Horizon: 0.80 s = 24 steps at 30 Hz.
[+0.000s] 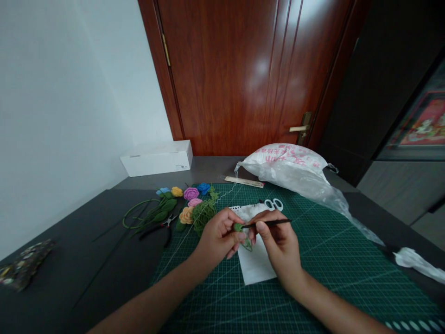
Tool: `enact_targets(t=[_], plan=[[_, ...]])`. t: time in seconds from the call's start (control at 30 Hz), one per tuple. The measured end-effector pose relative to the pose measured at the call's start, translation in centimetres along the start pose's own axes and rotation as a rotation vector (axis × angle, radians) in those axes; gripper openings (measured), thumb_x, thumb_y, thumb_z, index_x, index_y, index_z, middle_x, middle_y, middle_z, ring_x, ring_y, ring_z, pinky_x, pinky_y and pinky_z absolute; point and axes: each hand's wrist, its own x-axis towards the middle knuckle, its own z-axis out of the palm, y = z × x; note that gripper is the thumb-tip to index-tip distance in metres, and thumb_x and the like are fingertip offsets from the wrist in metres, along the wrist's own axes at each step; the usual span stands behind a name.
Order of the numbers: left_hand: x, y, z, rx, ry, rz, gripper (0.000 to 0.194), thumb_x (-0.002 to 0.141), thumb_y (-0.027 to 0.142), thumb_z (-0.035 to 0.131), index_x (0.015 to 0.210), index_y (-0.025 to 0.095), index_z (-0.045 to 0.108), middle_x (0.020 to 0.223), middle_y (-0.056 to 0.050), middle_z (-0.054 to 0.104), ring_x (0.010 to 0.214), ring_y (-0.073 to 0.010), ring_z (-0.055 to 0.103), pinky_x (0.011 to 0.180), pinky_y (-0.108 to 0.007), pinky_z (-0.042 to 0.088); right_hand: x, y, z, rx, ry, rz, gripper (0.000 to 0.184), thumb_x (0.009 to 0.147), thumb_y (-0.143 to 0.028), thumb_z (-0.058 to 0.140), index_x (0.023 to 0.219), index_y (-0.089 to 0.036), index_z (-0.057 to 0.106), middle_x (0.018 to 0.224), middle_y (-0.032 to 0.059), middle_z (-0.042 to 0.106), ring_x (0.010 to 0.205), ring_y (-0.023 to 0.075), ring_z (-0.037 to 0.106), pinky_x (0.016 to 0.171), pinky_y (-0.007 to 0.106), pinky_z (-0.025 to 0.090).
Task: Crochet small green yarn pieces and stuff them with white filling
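Observation:
Between thumb and fingers, my left hand (219, 234) pinches a small green crochet piece (238, 227). My right hand (278, 241) grips a dark crochet hook (274, 222), its tip touching the green piece. A strand of green yarn (247, 246) hangs between the hands. Behind my left hand lies a tangled ball of green yarn (203, 215). Below both hands a white sheet of paper (257, 266) rests on the green cutting mat (323, 269). My fingers hide part of the crochet piece.
Crocheted flowers, including a purple one (191, 194), lie left of the yarn, near pliers (168, 221) and green stems (139, 215). White-handled scissors (274, 204), a ruler (244, 182) and a stuffed plastic bag (292, 162) are farther back. A white box (158, 160) stands at the wall.

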Motion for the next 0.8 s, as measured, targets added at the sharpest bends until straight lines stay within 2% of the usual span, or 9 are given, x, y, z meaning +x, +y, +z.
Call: enact_targets(t=[0.2, 0.43, 0.63, 0.8], plan=[[0.2, -0.2, -0.8, 0.036, 0.092, -0.039, 0.021, 0.075, 0.021, 0.072, 0.088, 0.017, 0.056, 0.055, 0.006, 0.061, 0.032, -0.0055, 0.044, 0.03, -0.015, 0.032, 0.5, -1.0, -0.8, -0.055, 0.107, -0.036, 0.01, 0.102, -0.021, 0.058, 0.093, -0.022, 0.063, 0.082, 0.001, 0.067, 0.064, 0.0134, 0.065, 0.06, 0.028, 0.053], [0.2, 0.2, -0.6, 0.03, 0.074, -0.079, 0.021, 0.075, 0.019, 0.071, 0.09, 0.017, 0.056, 0.057, 0.005, 0.064, 0.032, -0.0063, 0.046, 0.03, -0.015, 0.03, 0.3, -0.6, -1.5, -0.159, 0.01, -0.141, 0.009, 0.099, -0.016, 0.06, 0.096, -0.024, 0.064, 0.084, 0.0008, 0.068, 0.067, 0.0145, 0.066, 0.064, 0.031, 0.054], [0.1, 0.1, -0.5, 0.027, 0.057, -0.102, 0.021, 0.076, 0.022, 0.072, 0.09, 0.017, 0.057, 0.057, 0.004, 0.065, 0.033, -0.0065, 0.046, 0.031, -0.015, 0.03, 0.2, -0.4, -1.5, -0.24, -0.008, -0.168, 0.012, 0.098, -0.014, 0.062, 0.091, -0.023, 0.068, 0.077, 0.0004, 0.069, 0.068, 0.0151, 0.067, 0.065, 0.031, 0.054], [0.0, 0.1, -0.5, 0.013, 0.046, -0.106, 0.022, 0.076, 0.023, 0.073, 0.09, 0.017, 0.057, 0.058, 0.004, 0.066, 0.034, -0.0064, 0.046, 0.031, -0.015, 0.031, 0.3, -0.7, -1.4, -0.222, -0.002, -0.187, 0.013, 0.097, -0.013, 0.062, 0.092, -0.022, 0.07, 0.08, 0.0015, 0.07, 0.065, 0.0144, 0.067, 0.061, 0.03, 0.055]])
